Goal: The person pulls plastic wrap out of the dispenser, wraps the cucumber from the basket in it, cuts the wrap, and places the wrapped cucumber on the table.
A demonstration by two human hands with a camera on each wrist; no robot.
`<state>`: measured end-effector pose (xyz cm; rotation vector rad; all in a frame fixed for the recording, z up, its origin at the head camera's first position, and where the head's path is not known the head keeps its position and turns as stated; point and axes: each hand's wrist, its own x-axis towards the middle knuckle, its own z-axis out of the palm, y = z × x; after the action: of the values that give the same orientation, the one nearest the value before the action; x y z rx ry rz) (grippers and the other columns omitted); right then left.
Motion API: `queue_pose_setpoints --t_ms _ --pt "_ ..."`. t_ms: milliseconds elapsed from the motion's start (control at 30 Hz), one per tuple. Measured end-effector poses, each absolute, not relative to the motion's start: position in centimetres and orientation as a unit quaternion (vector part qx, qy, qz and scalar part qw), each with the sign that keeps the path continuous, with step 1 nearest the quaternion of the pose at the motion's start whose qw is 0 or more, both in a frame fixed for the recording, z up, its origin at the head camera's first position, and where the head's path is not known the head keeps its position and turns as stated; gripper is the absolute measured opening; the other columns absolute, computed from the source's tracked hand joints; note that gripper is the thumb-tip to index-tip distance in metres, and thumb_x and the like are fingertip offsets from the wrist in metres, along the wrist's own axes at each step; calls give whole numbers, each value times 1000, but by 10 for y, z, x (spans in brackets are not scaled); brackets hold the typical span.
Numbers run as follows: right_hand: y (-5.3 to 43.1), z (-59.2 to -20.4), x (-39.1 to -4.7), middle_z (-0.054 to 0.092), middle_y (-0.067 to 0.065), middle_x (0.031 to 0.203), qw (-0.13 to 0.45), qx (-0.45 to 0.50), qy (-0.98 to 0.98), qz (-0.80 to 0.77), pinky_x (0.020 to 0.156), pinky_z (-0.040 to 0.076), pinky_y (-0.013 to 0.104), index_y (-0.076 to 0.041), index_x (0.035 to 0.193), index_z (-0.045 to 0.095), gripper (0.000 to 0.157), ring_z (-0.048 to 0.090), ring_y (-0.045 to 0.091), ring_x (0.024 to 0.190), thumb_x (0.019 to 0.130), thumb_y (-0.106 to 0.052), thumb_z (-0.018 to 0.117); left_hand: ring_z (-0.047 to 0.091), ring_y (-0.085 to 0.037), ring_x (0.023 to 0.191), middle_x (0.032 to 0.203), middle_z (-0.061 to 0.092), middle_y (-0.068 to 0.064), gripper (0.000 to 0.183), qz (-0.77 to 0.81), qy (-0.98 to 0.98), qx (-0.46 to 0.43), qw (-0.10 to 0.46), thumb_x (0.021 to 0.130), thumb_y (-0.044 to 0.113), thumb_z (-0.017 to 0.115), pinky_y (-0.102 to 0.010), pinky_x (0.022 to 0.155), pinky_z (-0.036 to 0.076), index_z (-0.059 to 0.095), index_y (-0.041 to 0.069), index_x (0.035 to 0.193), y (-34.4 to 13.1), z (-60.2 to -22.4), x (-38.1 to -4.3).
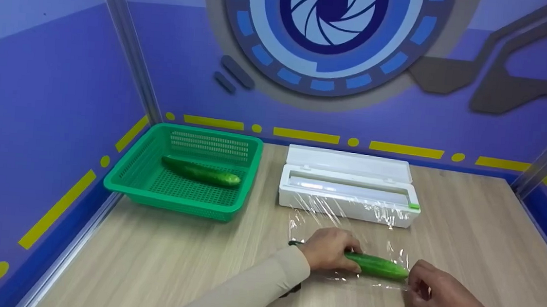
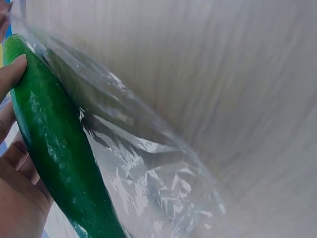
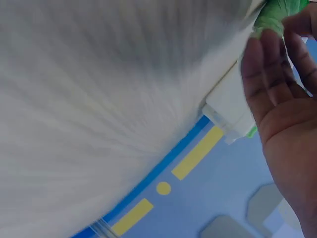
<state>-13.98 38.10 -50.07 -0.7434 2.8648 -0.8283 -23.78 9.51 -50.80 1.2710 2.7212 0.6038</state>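
Pale wood-grain tabletop (image 1: 148, 261) spans the lower frame; at lower right, the left hand (image 1: 329, 249) grips a cucumber (image 1: 377, 266) against cling film (image 1: 388, 249), while the right hand (image 1: 448, 294) seems to pinch film at its tip. Wrapping looks underway; next calls for snug tucking.

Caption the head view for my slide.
Left hand grips a cucumber on clear film running from a white dispenser; a second cucumber lies in a green basket.
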Motion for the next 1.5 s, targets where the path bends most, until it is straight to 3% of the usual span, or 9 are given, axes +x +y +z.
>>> queue_pose_setpoints --t_ms 200,333,433,600,733,933,1033,1300,1500 --pt "384 -503 -139 62 -14 88 -32 -275 917 -288 63 54 25 -20 89 62 39 58 -1 79 78 13 79 54 4 83 97 69 16 30 196 887 417 34 86 43 88 -15 73 41 83 25 109 95 -508 -238" --pt "382 -506 -138 66 -10 92 -26 -270 912 -309 69 58 27 -19 92 65 38 64 3 84 79 12 83 54 3 83 96 69 16 30 194 888 414 41 86 42 89 -15 73 41 83 24 109 93 -508 -238" --pt "375 -507 -136 62 -13 90 -11 -228 932 -282 69 56 27 -20 96 64 35 60 2 82 83 5 85 54 3 81 94 68 15 30 194 889 412 39 86 42 89 -15 72 41 83 24 109 93 -509 -238" --pt "368 -510 -134 53 -19 83 -90 -191 953 -217 61 45 26 -21 98 65 37 47 -2 72 82 3 88 52 3 80 93 67 16 30 198 888 413 36 86 43 89 -16 69 40 83 25 109 94 -510 -238" --pt "368 -512 -134 54 -19 86 -164 -211 943 -197 60 47 26 -21 95 70 41 48 -4 73 75 9 90 52 4 79 93 67 17 29 195 890 410 36 86 43 89 -16 69 40 83 25 109 94 -511 -239" --pt "378 -508 -130 55 -21 89 -114 -179 955 -206 68 53 26 -26 91 73 34 51 -3 77 82 5 87 54 2 80 94 69 15 28 190 886 421 36 87 43 88 -17 70 41 83 24 107 95 -509 -240" --pt "385 -507 -131 56 -21 87 -116 -178 952 -221 68 53 25 -26 89 73 36 53 -2 78 81 7 87 54 2 79 92 69 15 27 184 886 424 39 87 43 88 -17 70 42 82 24 106 95 -508 -241" --pt "398 -511 -150 61 -18 83 -207 -212 923 -246 69 45 9 -25 82 73 45 57 0 74 70 14 90 51 3 77 90 67 15 28 182 880 437 33 88 43 88 -16 69 41 82 23 105 95 -508 -242" --pt "393 -514 -165 65 -13 83 -248 -234 906 -252 70 46 10 -18 82 74 41 61 1 75 68 17 90 55 1 81 95 72 12 26 186 874 448 29 88 40 88 -16 74 43 82 21 104 94 -507 -242"
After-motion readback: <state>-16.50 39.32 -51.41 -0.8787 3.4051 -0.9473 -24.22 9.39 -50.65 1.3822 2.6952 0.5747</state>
